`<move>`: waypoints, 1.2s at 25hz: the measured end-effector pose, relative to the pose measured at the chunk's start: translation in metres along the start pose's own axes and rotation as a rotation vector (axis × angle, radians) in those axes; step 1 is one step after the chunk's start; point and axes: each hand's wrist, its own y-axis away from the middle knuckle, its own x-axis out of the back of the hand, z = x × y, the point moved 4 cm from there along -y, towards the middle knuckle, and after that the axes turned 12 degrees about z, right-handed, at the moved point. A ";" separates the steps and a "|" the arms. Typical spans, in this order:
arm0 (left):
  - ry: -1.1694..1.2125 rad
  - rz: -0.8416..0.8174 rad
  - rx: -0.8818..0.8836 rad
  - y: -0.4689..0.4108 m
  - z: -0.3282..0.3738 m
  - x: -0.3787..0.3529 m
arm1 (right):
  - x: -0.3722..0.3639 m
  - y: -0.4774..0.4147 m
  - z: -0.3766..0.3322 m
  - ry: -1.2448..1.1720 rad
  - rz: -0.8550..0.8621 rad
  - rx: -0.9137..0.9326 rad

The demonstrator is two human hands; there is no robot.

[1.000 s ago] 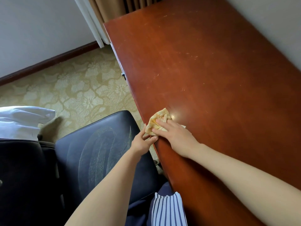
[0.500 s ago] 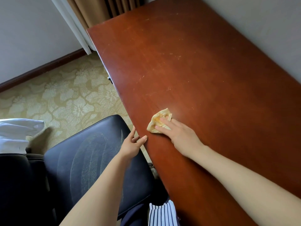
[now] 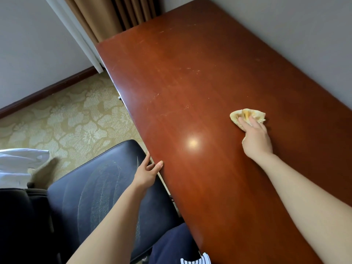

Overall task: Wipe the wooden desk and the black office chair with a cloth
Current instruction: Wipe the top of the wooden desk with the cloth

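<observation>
The reddish-brown wooden desk (image 3: 190, 88) runs from the curtain down to the lower right, with fine scratches and a light glare spot on its top. A crumpled yellow cloth (image 3: 245, 115) lies on the desk towards its right side. My right hand (image 3: 256, 139) presses flat on the cloth, fingers straight. My left hand (image 3: 147, 172) rests on the desk's near edge, thumb on top and fingers relaxed, holding nothing. The black office chair (image 3: 99, 191) stands close against the desk at the lower left, its seat showing dusty streaks.
A grey wall (image 3: 295, 35) borders the desk's far side. Brown curtains (image 3: 114, 14) hang at the desk's far end. Patterned beige carpet (image 3: 66, 121) covers the floor on the left. White bedding (image 3: 17, 164) lies at the left edge.
My right hand has slid the cloth from the desk's near edge out to the right across the top. My left hand let go of the cloth and now rests on the edge.
</observation>
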 end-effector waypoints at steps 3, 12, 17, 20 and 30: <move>-0.028 -0.015 -0.003 0.001 0.000 0.000 | -0.003 0.021 -0.001 -0.022 -0.051 0.056; -0.159 0.037 0.011 -0.006 -0.001 0.003 | -0.001 0.087 -0.015 0.048 -0.126 0.284; -0.312 0.093 -0.032 -0.009 0.008 0.007 | 0.002 0.113 -0.021 0.012 -0.189 0.329; -0.438 0.135 -0.146 -0.010 0.025 0.008 | 0.003 0.126 -0.019 -0.026 -0.209 0.335; -0.754 0.235 -0.425 -0.026 0.105 -0.031 | 0.009 0.107 -0.016 -0.135 -0.087 0.298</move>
